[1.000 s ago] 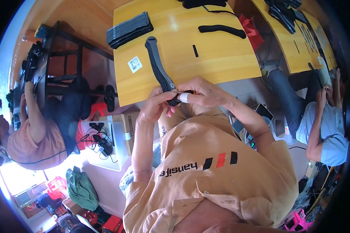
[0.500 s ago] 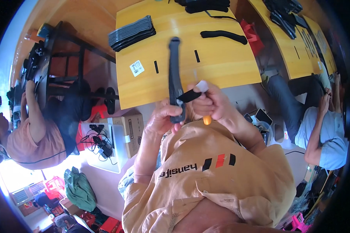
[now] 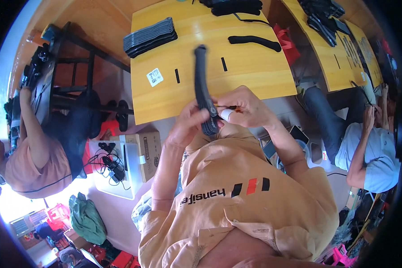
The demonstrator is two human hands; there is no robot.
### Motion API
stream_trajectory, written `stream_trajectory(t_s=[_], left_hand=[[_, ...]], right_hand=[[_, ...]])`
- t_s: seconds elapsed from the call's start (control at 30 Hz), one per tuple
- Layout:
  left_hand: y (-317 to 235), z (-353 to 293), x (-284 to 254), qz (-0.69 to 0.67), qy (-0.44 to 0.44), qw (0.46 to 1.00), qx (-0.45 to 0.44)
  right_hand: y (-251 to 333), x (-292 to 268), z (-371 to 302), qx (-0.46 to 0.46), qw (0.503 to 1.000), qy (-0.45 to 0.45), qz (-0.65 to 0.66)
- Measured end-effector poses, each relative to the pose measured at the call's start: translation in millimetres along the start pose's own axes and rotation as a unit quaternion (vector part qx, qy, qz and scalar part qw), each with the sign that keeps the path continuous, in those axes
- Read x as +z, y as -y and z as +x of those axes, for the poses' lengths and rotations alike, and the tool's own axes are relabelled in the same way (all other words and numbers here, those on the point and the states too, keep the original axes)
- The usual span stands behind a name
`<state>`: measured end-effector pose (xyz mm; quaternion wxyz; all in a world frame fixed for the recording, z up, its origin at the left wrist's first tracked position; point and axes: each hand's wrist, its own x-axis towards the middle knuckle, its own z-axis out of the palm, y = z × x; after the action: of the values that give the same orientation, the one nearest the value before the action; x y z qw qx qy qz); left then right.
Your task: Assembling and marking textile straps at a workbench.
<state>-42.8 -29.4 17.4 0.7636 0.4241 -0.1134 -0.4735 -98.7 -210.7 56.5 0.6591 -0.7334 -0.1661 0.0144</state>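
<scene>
Our left hand [image 3: 188,121] is clamped on the lower part of a dark strap bundle [image 3: 202,82], thumb on its face, near the table's close edge. Our right hand [image 3: 248,107] closes just beside it on what looks like a slim tool [image 3: 231,107] (mostly hidden, so we cannot tell its exact kind), and a white wrap [image 3: 228,115] shows at the thumb.

For work this close, we do best to keep the left grip firm and the layers flush, with the left fingertips clear of the tool; small, steady movements of the right hand should spare the straps a slip.

The bundle is a narrow, slightly curved stack, its far end rounded and blurred, standing out past the left hand; the near end shows layered edges, and a small round mark sits by the thumb.

Farther out, on the yellow table [image 3: 187,91], lie a white label [image 3: 155,77], a stack of grey strips [image 3: 149,38], a bent black piece [image 3: 254,42] and a black pile [image 3: 236,7].
</scene>
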Motion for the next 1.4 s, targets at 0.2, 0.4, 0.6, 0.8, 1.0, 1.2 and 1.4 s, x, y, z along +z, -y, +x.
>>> stream_trajectory(t_s=[0.2,0.4,0.6,0.8,1.0,1.2,1.4], left_hand=[[10.3,2.8,-8.0,-0.048,-0.013,0.998,0.041],[9.0,5.7,-1.3,-0.005,-0.050,0.999,0.008],[7.0,9.5,6.6,0.002,-0.037,0.999,0.003],[15.1,0.4,-9.9,-0.034,0.099,0.994,-0.028],[26.6,-11.8,-11.8,-0.062,0.128,0.987,-0.072],[18.2,-20.4,-12.3,-0.027,0.152,0.982,-0.106],[6.3,-50.1,-37.1,0.033,0.095,0.994,-0.048]], right_hand=[[-18.0,-2.6,-0.4,0.027,0.986,-0.158,0.047],[-30.3,8.1,4.0,0.008,0.956,-0.292,0.025],[-41.9,1.1,18.0,0.091,0.905,-0.363,0.204],[-52.9,-46.5,36.6,0.036,0.876,-0.409,0.252],[-48.7,-94.9,49.8,-0.007,0.868,-0.457,0.194],[-58.8,-199.5,57.0,-0.215,0.883,-0.375,0.181],[-6.2,-281.1,56.3,-0.190,0.755,-0.623,-0.074]])
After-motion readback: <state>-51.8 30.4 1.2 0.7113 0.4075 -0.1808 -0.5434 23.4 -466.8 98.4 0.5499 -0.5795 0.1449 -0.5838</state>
